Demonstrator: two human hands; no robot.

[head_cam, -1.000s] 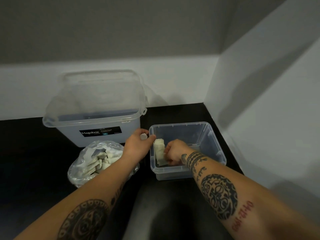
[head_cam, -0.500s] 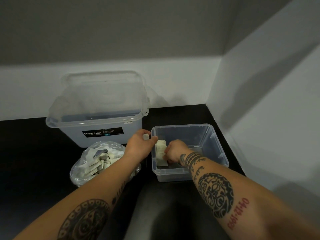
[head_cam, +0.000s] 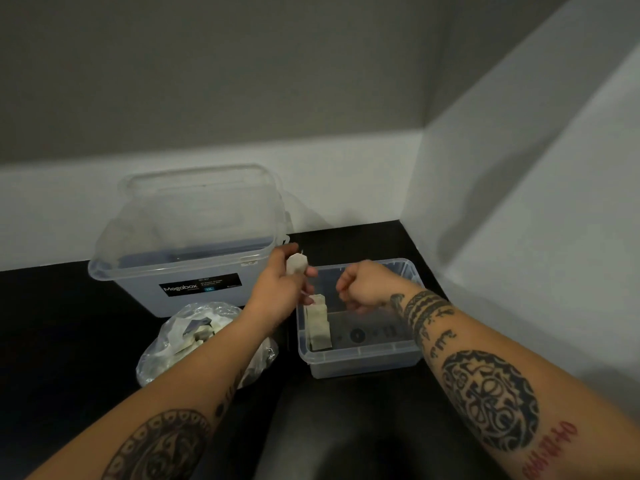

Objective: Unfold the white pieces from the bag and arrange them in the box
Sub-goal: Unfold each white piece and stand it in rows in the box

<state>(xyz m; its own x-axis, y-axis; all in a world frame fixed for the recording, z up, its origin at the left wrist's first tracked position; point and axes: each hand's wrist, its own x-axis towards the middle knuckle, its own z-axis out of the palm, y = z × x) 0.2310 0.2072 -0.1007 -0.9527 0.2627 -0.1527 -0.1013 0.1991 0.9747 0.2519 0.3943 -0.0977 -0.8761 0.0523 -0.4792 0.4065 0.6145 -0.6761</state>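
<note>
Both hands have come up since a sec ago. Right hand (head_cam: 363,285) is out of the small clear plastic box (head_cam: 360,356), fingers curled, nothing seen in them. Left hand (head_cam: 278,289), over box's far-left corner, pinches 1 small white piece (head_cam: 297,264).

Done, I'd say early on: short row of white pieces (head_cam: 319,325) stands along box's left wall, approx 4-5, exact no. unclear.

Left: crinkled clear plastic bag (head_cam: 187,337), left of box, w/ many more.

Also 1 big lidded clear tub (head_cam: 187,265), behind-left of box.
</note>
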